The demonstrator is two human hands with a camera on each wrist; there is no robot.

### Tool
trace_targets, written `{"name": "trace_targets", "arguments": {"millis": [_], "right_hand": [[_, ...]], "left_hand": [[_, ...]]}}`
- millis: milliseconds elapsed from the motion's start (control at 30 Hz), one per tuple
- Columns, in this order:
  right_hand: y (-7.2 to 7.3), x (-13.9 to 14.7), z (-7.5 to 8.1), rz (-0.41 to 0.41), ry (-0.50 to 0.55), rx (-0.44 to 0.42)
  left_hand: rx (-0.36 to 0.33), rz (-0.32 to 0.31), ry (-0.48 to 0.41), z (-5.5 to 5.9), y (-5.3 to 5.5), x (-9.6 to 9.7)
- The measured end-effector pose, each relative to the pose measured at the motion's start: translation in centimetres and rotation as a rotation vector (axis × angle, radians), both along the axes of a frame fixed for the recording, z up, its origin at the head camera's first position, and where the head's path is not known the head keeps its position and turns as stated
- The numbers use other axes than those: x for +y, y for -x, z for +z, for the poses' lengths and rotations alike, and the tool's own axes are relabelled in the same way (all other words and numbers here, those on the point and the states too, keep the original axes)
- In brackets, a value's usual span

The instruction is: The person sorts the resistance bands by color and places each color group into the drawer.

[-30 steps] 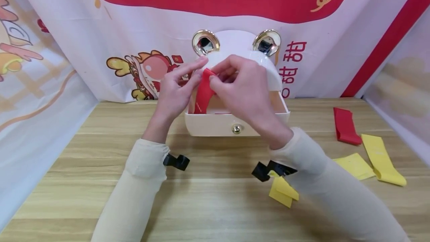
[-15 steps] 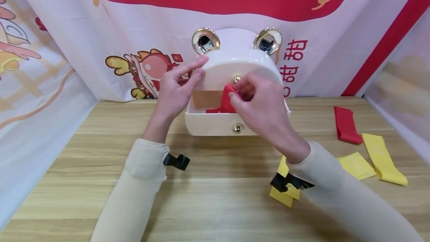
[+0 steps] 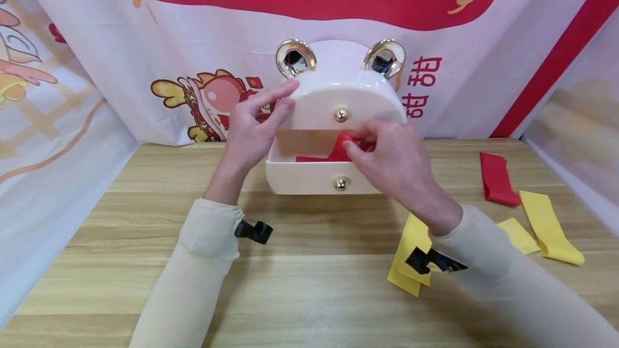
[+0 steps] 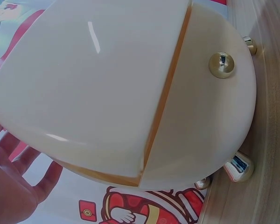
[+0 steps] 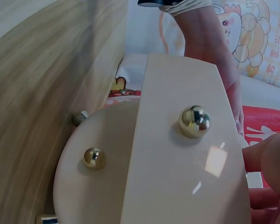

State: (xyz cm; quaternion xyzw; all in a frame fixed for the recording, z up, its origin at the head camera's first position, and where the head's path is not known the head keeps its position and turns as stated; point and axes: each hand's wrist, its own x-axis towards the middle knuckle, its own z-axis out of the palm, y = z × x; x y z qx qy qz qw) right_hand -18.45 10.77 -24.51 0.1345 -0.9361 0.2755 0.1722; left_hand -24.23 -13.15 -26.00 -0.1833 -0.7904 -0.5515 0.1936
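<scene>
The red strip (image 3: 339, 150) is in the pulled-out drawer (image 3: 304, 179) of the white cabinet (image 3: 333, 87), one end raised and the rest lying low, partly hidden by the drawer's front. Its long axis runs mostly crosswise, along the cabinet's front, and bends upward at the right, where the right hand (image 3: 398, 157) pinches the raised end between thumb and fingers. From those fingertips the strip drops into the drawer and runs off toward the cabinet's left side, so the right hand is plainly the nearer of the two and the only one touching it. The left hand (image 3: 251, 128) is at the cabinet's upper left edge, fingers extended, thumb apart from the forefinger, gripping nothing; whether it presses there I cannot tell. Below the drawer, the right wrist view shows another knobbed front (image 5: 86, 186) of the cabinet. On the table (image 3: 309, 294), in front of the cabinet and to its right, lie overlapping yellow strips (image 3: 411, 238), partly covered by the right wrist. Farther to the cabinet's right are a loose red strip (image 3: 499, 180), a partly hidden yellow piece (image 3: 519, 235) and a long yellow strip (image 3: 551, 227). Behind the cabinet hangs a printed cloth (image 3: 232, 31).
</scene>
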Motion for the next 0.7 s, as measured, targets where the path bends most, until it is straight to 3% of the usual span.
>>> {"name": "trace_targets", "arguments": {"millis": [167, 333, 533, 700], "right_hand": [[0.0, 1.0, 0.1, -0.012, -0.048, -0.033], [-0.3, 2.3, 0.3, -0.011, -0.002, -0.025], [-0.7, 5.0, -0.1, 0.025, 0.103, 0.122], [-0.3, 9.2, -0.6, 0.010, 0.137, 0.254]], "left_hand": [[0.005, 0.001, -0.002, 0.0, 0.0, 0.1], [-0.012, 0.001, -0.015, 0.1, -0.2, 0.1], [0.000, -0.002, -0.015, 0.0, -0.1, -0.1], [0.014, -0.005, -0.012, 0.0, 0.2, -0.1]]}}
